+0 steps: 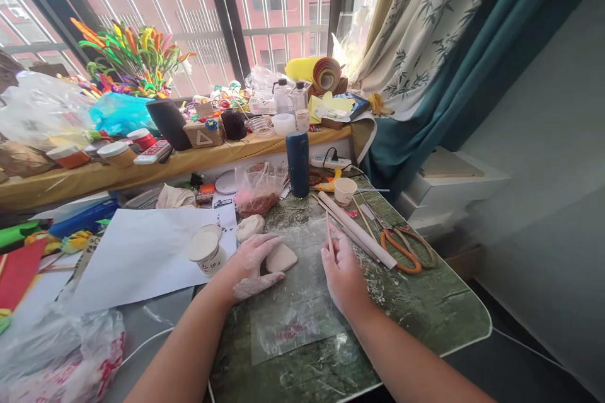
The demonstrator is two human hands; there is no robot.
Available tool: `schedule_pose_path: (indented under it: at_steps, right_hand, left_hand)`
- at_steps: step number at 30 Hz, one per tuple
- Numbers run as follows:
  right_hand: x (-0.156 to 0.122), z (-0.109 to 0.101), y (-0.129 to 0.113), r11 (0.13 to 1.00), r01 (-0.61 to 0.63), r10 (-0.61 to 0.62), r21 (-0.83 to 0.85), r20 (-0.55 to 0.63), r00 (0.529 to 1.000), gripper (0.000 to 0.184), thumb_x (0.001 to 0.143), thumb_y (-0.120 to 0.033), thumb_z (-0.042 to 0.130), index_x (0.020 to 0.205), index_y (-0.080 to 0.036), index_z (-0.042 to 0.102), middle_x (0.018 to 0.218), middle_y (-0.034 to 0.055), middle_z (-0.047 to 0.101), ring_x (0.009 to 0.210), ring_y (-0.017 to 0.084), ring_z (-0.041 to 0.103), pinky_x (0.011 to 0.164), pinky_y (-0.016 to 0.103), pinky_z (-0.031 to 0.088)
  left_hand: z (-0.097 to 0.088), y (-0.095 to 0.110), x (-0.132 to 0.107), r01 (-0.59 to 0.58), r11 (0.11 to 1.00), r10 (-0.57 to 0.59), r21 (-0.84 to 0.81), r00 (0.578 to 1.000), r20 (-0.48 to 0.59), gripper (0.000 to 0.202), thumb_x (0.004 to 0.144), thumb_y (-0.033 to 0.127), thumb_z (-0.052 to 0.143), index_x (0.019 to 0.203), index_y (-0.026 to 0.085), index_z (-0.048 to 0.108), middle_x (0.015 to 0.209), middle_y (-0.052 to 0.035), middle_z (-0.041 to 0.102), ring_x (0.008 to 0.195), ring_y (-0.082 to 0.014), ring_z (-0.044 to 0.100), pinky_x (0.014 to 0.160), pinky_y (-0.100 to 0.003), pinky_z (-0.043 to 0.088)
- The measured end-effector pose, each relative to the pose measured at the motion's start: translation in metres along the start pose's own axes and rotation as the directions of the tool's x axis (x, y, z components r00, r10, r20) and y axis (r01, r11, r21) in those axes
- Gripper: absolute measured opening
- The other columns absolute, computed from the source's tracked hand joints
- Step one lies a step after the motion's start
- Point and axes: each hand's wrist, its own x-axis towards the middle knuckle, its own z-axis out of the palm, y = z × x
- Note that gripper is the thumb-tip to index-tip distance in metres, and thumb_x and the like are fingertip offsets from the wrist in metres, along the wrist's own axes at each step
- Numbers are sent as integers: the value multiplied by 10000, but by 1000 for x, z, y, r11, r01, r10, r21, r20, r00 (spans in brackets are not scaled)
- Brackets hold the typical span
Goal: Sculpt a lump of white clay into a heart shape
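Note:
My left hand, dusted white, rests with thumb and fingers spread around the near-left side of a flat piece of pale clay. Under that piece is a clear plastic sheet. A thin wooden stick stands nearly upright in my right hand, pinched between thumb and fingers. It is apart from the clay. Just behind my left hand sits a rounded lump of clay. A paper cup filled with something white stands left of my left hand.
Right of my right hand lie a pale rolling pin and orange-handled scissors. Behind are a small paper cup, a dark blue cylinder and a bag of reddish material. White paper covers the left. A cluttered sill runs behind.

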Motion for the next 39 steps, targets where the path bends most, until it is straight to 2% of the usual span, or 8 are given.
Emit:
schedule_pose_path:
  at_steps: [3,6,8,11,17,23,28,39]
  right_hand:
    - [-3,1,-3,995,-7,13,-95,62,998,470,948,-310,498,1407,-207,499,1065,54,637,950,222,642,914,380,523]
    - [-3,1,-4,989,-40,56,-141,111,992,437,952,-316,485,1376,-216,510,1075,55,631,927,224,649,903,388,534]
    - [-3,2,-3,984,-38,58,-177,109,992,453,939,-312,499,1382,-217,508,1085,59,641,943,232,657,912,398,535]
    - [-6,5,-1,954,7,20,-299,88,996,515,905,-300,538,1409,-204,504,1167,92,653,1085,270,645,990,434,509]
    - [-14,5,-2,763,252,-87,-595,292,953,380,956,-340,528,1301,-224,636,1237,110,678,1233,336,561,1103,532,404]
    - [1,-16,-1,693,430,-128,-579,487,864,361,993,-334,507,1306,-243,662,1241,91,684,1246,308,563,1103,492,440]
    - [11,-19,7,643,459,-125,-613,507,853,531,890,-387,677,1398,-243,632,1441,100,611,1385,354,488,1188,547,362]
    - [25,-9,3,650,486,-52,-584,604,795,585,908,-437,699,1454,-250,608,1535,80,569,1445,337,459,1222,565,312]
  left_hand:
    - [-1,6,0,1,999,-1,-32,1000,-15,623,837,385,769,1411,227,583,1404,-133,626,1288,-331,576,1129,-539,452]
    - [-2,6,-1,-83,988,87,-132,996,22,658,809,295,771,1432,261,563,1405,-103,635,1311,-310,574,1152,-515,439]
    - [-2,3,-4,-111,978,120,-176,992,39,746,793,278,786,1488,287,514,1514,-107,551,1410,-326,497,1185,-523,402]
    - [-3,-2,-10,-48,982,55,-184,998,33,833,778,340,841,1525,302,475,1650,-127,368,1509,-364,363,1208,-554,363]
    - [-1,-9,-13,-42,974,47,-221,999,20,780,775,396,872,1466,272,533,1398,-107,633,1300,-305,585,1138,-477,458]
    - [7,-11,-11,-112,961,91,-254,992,-93,535,884,254,710,1404,260,585,1380,-88,657,1292,-272,599,1138,-453,461]
    - [14,-7,-9,-72,974,48,-214,992,-113,652,792,343,819,1398,261,592,1371,-102,658,1305,-322,587,1143,-500,455]
    - [22,-15,0,-45,963,15,-266,993,-114,658,744,419,881,1332,256,636,1283,-98,700,1204,-307,643,1069,-471,495]
